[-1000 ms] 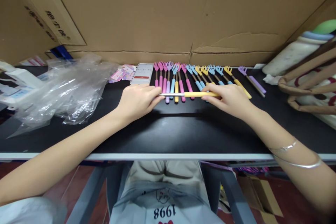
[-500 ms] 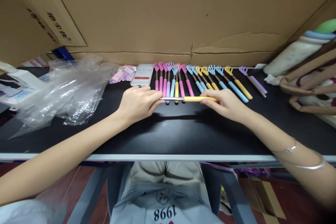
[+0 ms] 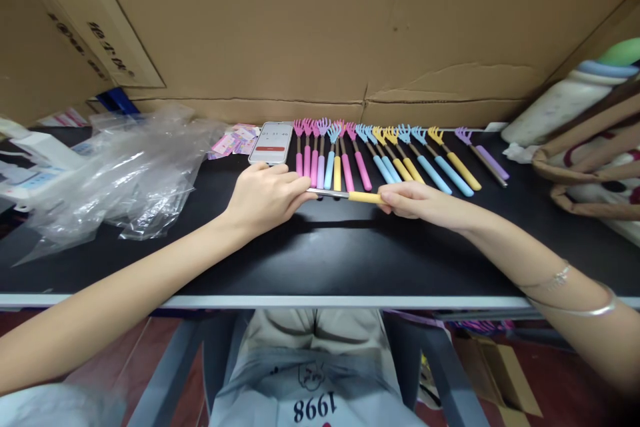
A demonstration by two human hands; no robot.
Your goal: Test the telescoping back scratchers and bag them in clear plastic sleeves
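Between my hands, just above the table, is a back scratcher with a thin metal rod and a yellow handle (image 3: 364, 197). My left hand (image 3: 270, 193), closed with the knuckles up, grips the rod's left end and hides whatever is there. The fingers of my right hand (image 3: 415, 203) pinch the handle's right end. Behind the hands lies a row of back scratchers with pink (image 3: 361, 170), blue (image 3: 434, 173) and yellow (image 3: 463, 171) handles and claw-shaped heads pointing away from me. At the row's right end, a purple claw head on a rod (image 3: 480, 155) lies beside a separate purple handle (image 3: 493, 161).
A phone (image 3: 271, 142) showing a running timer lies left of the row, beside pink printed cards (image 3: 235, 141). Clear plastic bags (image 3: 135, 173) cover the table's left side. At right stand a bottle (image 3: 560, 103) and a brown-handled bag (image 3: 590, 163). Cardboard (image 3: 320, 27) walls the back.
My right hand has shifted left and slightly toward me, its grip now on the handle's end. The handle's right end has dipped a little. My left hand has barely moved.
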